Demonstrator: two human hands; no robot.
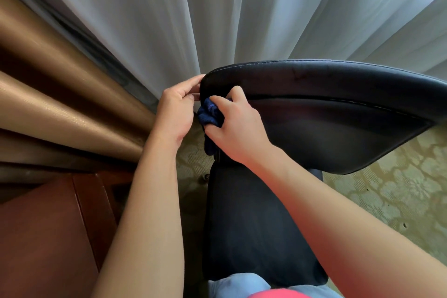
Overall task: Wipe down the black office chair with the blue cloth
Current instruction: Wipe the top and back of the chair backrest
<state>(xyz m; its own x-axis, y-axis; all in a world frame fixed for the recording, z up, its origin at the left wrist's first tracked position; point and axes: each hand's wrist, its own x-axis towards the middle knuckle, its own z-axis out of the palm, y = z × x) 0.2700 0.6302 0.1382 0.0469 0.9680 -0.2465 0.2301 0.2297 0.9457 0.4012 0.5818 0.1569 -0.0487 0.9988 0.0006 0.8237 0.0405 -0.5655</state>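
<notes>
The black office chair fills the right and middle of the head view, its backrest seen from above and its seat below. My left hand grips the backrest's left top corner, fingers curled round the edge. My right hand holds the bunched blue cloth against the left side of the backrest, just below that corner. Part of the cloth hangs down under my palm and is hidden there.
White sheer curtains hang right behind the chair, with brown drapes at the left. A reddish wooden desk stands at the lower left. Patterned green carpet lies to the right. My knee in light trousers touches the seat's front.
</notes>
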